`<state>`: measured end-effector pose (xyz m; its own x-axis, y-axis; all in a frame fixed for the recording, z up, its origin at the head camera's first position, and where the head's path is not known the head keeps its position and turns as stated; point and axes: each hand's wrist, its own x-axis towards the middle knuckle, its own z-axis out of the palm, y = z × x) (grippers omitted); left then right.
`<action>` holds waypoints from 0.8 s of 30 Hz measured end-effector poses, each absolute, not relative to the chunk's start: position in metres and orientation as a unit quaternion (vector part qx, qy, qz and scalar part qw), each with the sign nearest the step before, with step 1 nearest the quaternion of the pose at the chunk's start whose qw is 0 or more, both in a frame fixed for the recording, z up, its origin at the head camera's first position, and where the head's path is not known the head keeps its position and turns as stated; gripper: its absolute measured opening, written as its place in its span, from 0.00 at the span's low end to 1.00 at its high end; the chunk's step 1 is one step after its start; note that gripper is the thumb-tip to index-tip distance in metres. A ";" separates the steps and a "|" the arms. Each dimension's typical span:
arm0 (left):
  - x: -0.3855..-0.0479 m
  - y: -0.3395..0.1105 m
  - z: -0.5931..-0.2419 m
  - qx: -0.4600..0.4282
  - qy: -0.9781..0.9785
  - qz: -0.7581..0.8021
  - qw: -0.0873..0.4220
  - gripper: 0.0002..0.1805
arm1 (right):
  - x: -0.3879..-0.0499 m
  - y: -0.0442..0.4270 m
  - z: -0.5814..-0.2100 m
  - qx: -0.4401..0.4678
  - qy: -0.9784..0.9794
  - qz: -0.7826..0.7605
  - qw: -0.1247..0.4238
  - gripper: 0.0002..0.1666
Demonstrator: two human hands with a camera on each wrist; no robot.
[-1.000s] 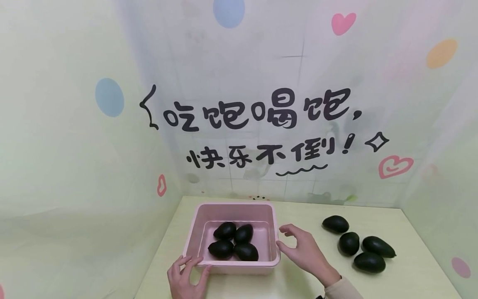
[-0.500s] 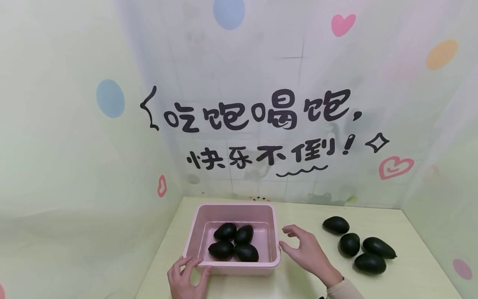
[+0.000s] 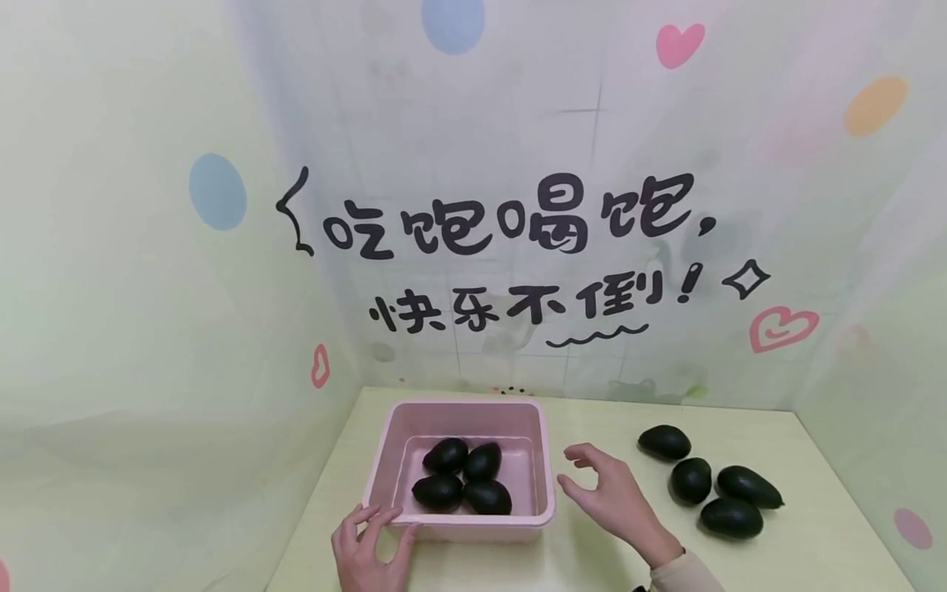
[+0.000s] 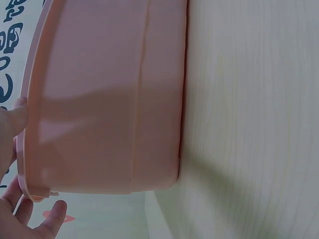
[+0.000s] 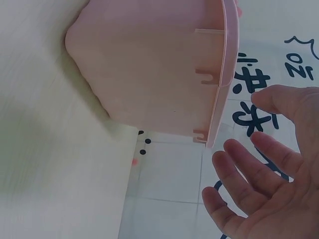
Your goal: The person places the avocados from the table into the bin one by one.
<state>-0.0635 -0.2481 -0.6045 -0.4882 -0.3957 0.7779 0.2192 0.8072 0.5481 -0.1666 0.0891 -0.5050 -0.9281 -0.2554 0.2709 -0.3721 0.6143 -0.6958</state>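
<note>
Half in, half out, by count.
Left hand point(image 3: 370, 551): relaxed fingers rest on the near-left corner of the pink bin point(image 3: 477, 534). Right hand point(image 3: 614, 497): fingers open, gently curved, holding nothing, just beside the bin's right side, apart from it. Four dark avocados point(image 3: 439, 492) lie clustered inside, judged done; four loose avocados point(image 3: 732, 519), judged left, lie on the table point(image 3: 592, 419) to the right, one farthest back.
</note>
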 end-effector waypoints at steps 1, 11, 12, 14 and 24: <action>-0.064 -0.248 -0.604 0.055 -0.808 -0.305 0.501 0.19 | -0.167 0.089 -0.505 0.175 -0.895 0.403 0.074 0.17; -0.063 -0.248 -0.606 0.058 -0.808 -0.306 0.500 0.19 | -0.168 0.095 -0.510 0.161 -0.896 0.409 0.066 0.17; -0.063 -0.248 -0.607 0.058 -0.807 -0.307 0.501 0.19 | -0.168 0.095 -0.511 0.160 -0.896 0.409 0.065 0.17; -0.063 -0.248 -0.608 0.056 -0.803 -0.309 0.506 0.18 | -0.168 0.096 -0.511 0.156 -0.897 0.410 0.061 0.17; -0.064 -0.247 -0.605 0.058 -0.805 -0.308 0.503 0.19 | -0.167 0.101 -0.513 0.134 -0.897 0.418 0.048 0.17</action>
